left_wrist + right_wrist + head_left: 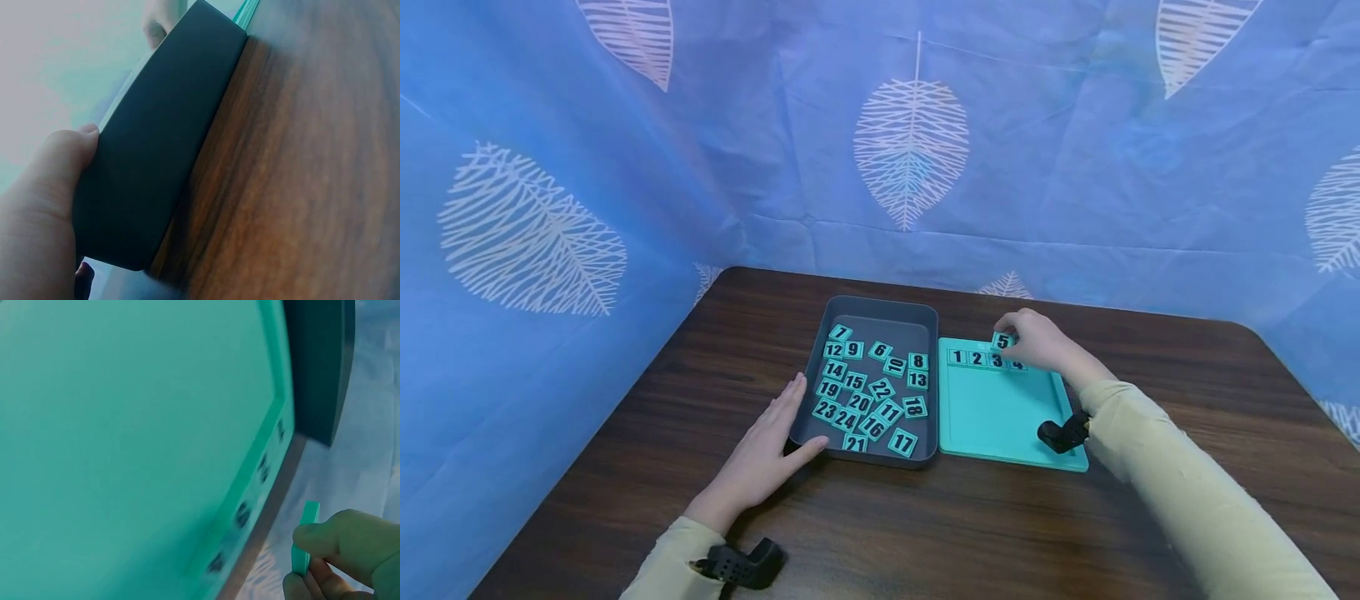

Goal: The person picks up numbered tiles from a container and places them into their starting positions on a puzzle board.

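In the head view, my right hand pinches a small turquoise number tile marked 5, held between thumb and fingers above the far edge of a turquoise board. The right wrist view shows that tile edge-on, apart from the board. Tiles 1, 2, 3 and 4 line the board's far edge, the 4 partly covered by the hand. My left hand rests at the near left corner of a dark grey tray, fingers extended along its side and thumb on the rim.
Several loose number tiles lie face up in the tray, some overlapping. Tray and board stand side by side on a dark wooden table. A blue cloth with white leaf prints hangs behind.
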### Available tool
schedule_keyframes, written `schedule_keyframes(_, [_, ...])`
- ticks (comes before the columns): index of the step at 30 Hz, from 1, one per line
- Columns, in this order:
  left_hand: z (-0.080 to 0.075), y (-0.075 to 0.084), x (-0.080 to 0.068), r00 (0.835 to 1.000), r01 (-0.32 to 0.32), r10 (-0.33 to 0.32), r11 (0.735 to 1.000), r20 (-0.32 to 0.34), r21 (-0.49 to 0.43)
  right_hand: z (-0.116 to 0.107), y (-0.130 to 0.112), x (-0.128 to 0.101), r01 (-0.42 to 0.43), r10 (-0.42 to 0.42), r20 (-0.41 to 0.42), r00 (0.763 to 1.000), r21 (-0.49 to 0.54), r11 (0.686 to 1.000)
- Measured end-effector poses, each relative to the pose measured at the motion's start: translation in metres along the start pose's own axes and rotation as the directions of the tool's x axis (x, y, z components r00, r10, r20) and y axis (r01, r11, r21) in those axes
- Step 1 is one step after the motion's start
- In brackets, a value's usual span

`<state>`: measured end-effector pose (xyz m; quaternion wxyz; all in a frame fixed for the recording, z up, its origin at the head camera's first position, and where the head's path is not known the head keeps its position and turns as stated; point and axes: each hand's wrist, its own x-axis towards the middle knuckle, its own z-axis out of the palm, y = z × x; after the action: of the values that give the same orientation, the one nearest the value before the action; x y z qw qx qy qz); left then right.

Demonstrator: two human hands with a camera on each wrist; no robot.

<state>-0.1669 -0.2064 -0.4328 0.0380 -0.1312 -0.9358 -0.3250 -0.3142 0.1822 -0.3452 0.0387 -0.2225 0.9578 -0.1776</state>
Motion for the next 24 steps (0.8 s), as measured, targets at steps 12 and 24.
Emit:
schedule_keyframes(12, [0.000,0.002,0.000,1.000,0.015,-0.015,1.000,0.013,-0.017,0.003,0.038,-0.019,-0.078,0.078,0.021,0.997,-0.003,0.997])
schedule_keyframes(24, [0.001,0.000,0.000,1.000,0.006,-0.006,1.000,0.006,-0.013,0.006,0.054,-0.028,-0.116,0.116,0.050,0.992,-0.006,0.993])
